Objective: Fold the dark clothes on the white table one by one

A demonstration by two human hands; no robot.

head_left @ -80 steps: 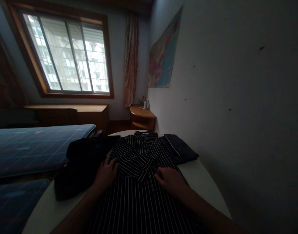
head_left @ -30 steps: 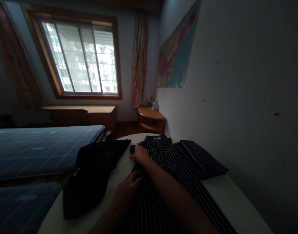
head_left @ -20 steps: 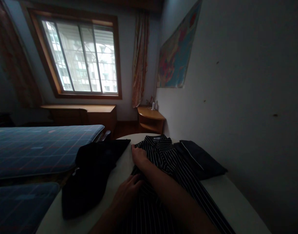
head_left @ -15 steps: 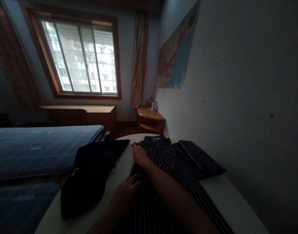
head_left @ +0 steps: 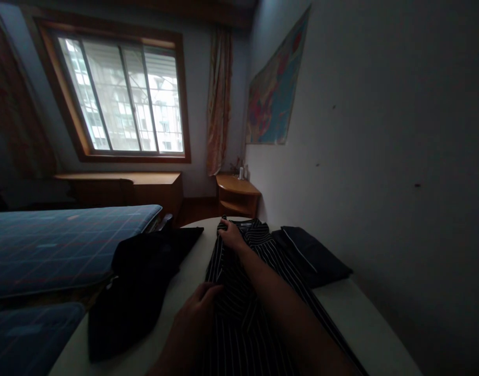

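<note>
A black shirt with thin white stripes (head_left: 259, 292) lies spread on a white round table (head_left: 352, 318). My right hand (head_left: 231, 236) reaches across to the shirt's far left part, near the collar, and its fingers are closed in a pinch on the cloth. Nearer to me, my left hand (head_left: 194, 318) rests on the shirt's left edge with the fingers bent over the fabric. My right forearm lies along the shirt's middle.
A dark crumpled garment (head_left: 141, 282) lies left of the shirt, hanging over the table's edge. A folded dark item with a pale trim (head_left: 312, 256) sits to the right, by the wall. A bed with a blue checked cover (head_left: 63, 240) stands at the left.
My right hand has crossed from the shirt's middle to its far left, then moved farther away toward the collar. The shirt's left side now lies folded inward and looks narrower.
</note>
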